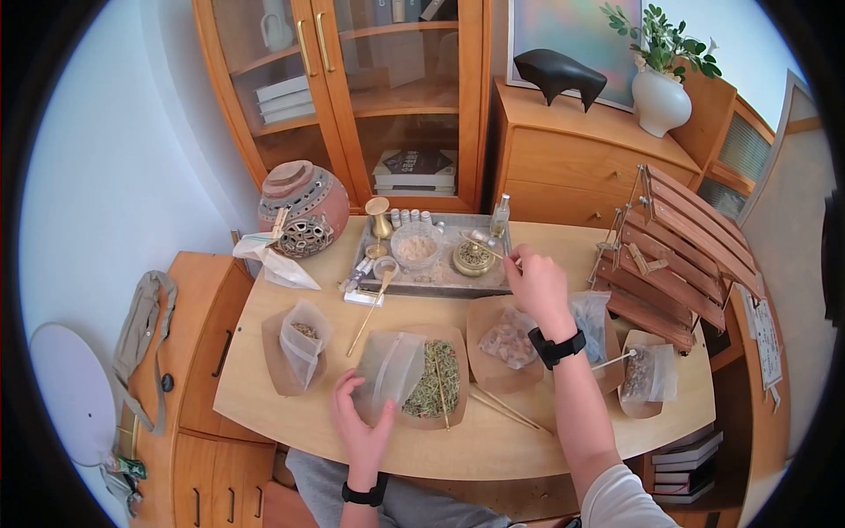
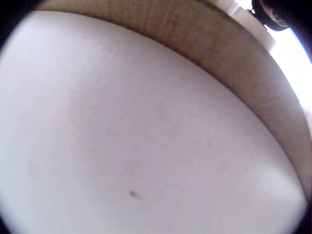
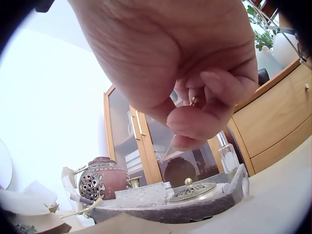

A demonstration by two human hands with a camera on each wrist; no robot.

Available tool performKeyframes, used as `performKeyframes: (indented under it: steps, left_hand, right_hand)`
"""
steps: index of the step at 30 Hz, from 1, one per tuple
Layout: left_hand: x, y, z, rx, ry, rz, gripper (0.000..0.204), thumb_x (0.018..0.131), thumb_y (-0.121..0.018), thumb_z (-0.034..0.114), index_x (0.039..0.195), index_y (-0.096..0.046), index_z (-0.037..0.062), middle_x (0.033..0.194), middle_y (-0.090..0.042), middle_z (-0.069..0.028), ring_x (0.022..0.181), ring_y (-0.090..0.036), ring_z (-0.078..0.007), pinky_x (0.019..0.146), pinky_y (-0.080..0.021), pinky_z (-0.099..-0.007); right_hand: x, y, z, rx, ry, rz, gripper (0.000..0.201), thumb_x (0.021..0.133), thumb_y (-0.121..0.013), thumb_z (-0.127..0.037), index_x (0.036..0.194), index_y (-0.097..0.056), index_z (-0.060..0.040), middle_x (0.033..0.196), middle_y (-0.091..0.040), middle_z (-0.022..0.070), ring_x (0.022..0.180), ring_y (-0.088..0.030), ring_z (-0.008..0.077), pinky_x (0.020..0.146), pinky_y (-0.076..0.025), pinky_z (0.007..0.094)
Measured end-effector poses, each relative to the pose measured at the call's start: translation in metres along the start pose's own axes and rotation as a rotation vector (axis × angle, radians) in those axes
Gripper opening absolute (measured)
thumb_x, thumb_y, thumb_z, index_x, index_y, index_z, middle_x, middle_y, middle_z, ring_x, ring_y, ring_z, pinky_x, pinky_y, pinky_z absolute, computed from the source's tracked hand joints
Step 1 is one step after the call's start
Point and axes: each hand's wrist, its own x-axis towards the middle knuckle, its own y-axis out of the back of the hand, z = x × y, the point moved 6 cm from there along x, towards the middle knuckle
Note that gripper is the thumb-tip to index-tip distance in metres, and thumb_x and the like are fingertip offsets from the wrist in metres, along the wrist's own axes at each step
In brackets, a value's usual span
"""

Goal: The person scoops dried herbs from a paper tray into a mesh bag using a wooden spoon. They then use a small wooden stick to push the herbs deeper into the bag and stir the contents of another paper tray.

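Observation:
My right hand (image 1: 539,286) pinches a thin golden stick (image 1: 484,247) between thumb and fingers, above the right end of the grey tray (image 1: 418,288). The stick slants up and left over a brass incense burner (image 1: 473,259) with a pierced, knobbed lid. In the right wrist view, the curled fingers (image 3: 195,122) hide most of the stick. My left hand (image 1: 363,436) lies at the table's front edge with thumb and fingers apart, beside a translucent bag (image 1: 387,363). This bag overlaps a paper tray of dried green herbs (image 1: 431,387). The left wrist view shows no hand.
On the grey tray stand a glass bowl of pale powder (image 1: 417,245), a brass cup (image 1: 378,216) and a glass bottle (image 1: 500,216). A clay pot (image 1: 304,207) is at the back left, a wooden slatted rack (image 1: 682,255) at the right. Bagged materials (image 1: 508,339) and golden sticks (image 1: 510,409) lie in front.

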Motion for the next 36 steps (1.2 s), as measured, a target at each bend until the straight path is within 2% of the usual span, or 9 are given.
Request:
performKeyframes:
  steps: [3, 6, 10, 16, 18, 21, 29, 31, 36]
  left_hand:
    - [0.0, 0.001, 0.0, 0.013, -0.016, 0.015, 0.056, 0.078, -0.082, 0.01, 0.127, -0.055, 0.0053, 0.141, -0.056, -0.0187, 0.129, -0.053, -0.0377, 0.11, -0.04, -0.047]
    - [0.0, 0.0, 0.0, 0.008, -0.015, 0.018, 0.056, 0.078, -0.082, 0.01, 0.127, -0.055, 0.0054, 0.14, -0.056, -0.0187, 0.129, -0.053, -0.0378, 0.11, -0.04, -0.047]
    - [0.0, 0.0, 0.0, 0.003, -0.015, 0.014, 0.056, 0.077, -0.082, 0.009, 0.126, -0.055, 0.0054, 0.14, -0.056, -0.0189, 0.13, -0.053, -0.0381, 0.111, -0.04, -0.0471]
    - [0.0, 0.0, 0.004, -0.012, 0.019, -0.009, 0.053, 0.08, -0.076, 0.004, 0.128, -0.054, 0.0051, 0.143, -0.054, -0.0182, 0.134, -0.05, -0.0344, 0.117, -0.035, -0.0445]
    - [0.0, 0.0, 0.001, 0.002, 0.0, 0.001, 0.055, 0.079, -0.079, 0.006, 0.128, -0.054, 0.0052, 0.141, -0.055, -0.0187, 0.132, -0.051, -0.0365, 0.114, -0.037, -0.046]
    - [0.0, 0.0, 0.0, 0.01, -0.019, 0.016, 0.057, 0.077, -0.081, 0.008, 0.127, -0.054, 0.0053, 0.14, -0.056, -0.0192, 0.13, -0.053, -0.0385, 0.111, -0.04, -0.0476]
    - [0.0, 0.0, 0.001, 0.012, -0.02, 0.019, 0.056, 0.076, -0.081, 0.008, 0.126, -0.055, 0.0051, 0.139, -0.056, -0.0193, 0.129, -0.053, -0.0389, 0.111, -0.04, -0.0481]
    - [0.0, 0.0, 0.001, -0.007, 0.009, -0.009, 0.051, 0.082, -0.076, 0.008, 0.128, -0.054, 0.0053, 0.143, -0.054, -0.0181, 0.135, -0.05, -0.0345, 0.117, -0.034, -0.0445]
    - [-0.002, 0.001, -0.007, -0.049, -0.009, 0.012, 0.048, 0.083, -0.075, 0.007, 0.126, -0.055, 0.0047, 0.141, -0.055, -0.0196, 0.132, -0.051, -0.0381, 0.113, -0.038, -0.0468]
  right_hand:
    - [-0.003, -0.011, 0.011, -0.148, 0.025, -0.113, 0.021, 0.097, -0.068, -0.027, 0.094, -0.075, -0.0075, 0.082, -0.075, 0.017, 0.078, -0.073, 0.0383, 0.071, -0.058, 0.0483]
    - [-0.001, -0.002, 0.008, 0.015, -0.012, -0.022, 0.022, 0.096, -0.068, -0.028, 0.093, -0.075, -0.0071, 0.083, -0.075, 0.0174, 0.08, -0.073, 0.0383, 0.071, -0.058, 0.048]
    - [-0.002, -0.01, 0.013, -0.132, -0.019, -0.097, 0.023, 0.095, -0.069, -0.029, 0.091, -0.075, -0.007, 0.086, -0.076, 0.0174, 0.081, -0.073, 0.0379, 0.071, -0.058, 0.048]
    - [0.0, 0.0, 0.009, 0.077, -0.025, -0.013, 0.022, 0.095, -0.07, -0.028, 0.091, -0.076, -0.0073, 0.084, -0.076, 0.0163, 0.081, -0.073, 0.0375, 0.071, -0.058, 0.0476]
    - [-0.003, -0.008, 0.014, -0.196, -0.044, -0.129, 0.022, 0.094, -0.07, -0.028, 0.092, -0.076, -0.0064, 0.083, -0.076, 0.0155, 0.081, -0.074, 0.0368, 0.071, -0.059, 0.0465]
    - [-0.002, 0.002, 0.009, -0.03, -0.057, -0.062, 0.023, 0.094, -0.07, -0.028, 0.093, -0.077, -0.006, 0.083, -0.076, 0.0146, 0.081, -0.074, 0.036, 0.071, -0.059, 0.0457]
    - [-0.001, 0.002, 0.006, -0.027, -0.039, -0.063, 0.022, 0.095, -0.07, -0.027, 0.094, -0.077, -0.0055, 0.085, -0.077, 0.0144, 0.081, -0.074, 0.036, 0.071, -0.058, 0.0458]
    - [-0.001, 0.003, 0.004, -0.017, -0.038, -0.055, 0.022, 0.095, -0.07, -0.026, 0.094, -0.076, -0.0053, 0.085, -0.077, 0.0146, 0.081, -0.074, 0.0362, 0.071, -0.058, 0.046]
    - [-0.001, 0.003, 0.001, -0.047, -0.032, -0.059, 0.023, 0.097, -0.067, -0.026, 0.094, -0.076, -0.0049, 0.085, -0.076, 0.0168, 0.081, -0.073, 0.0383, 0.072, -0.058, 0.0478]
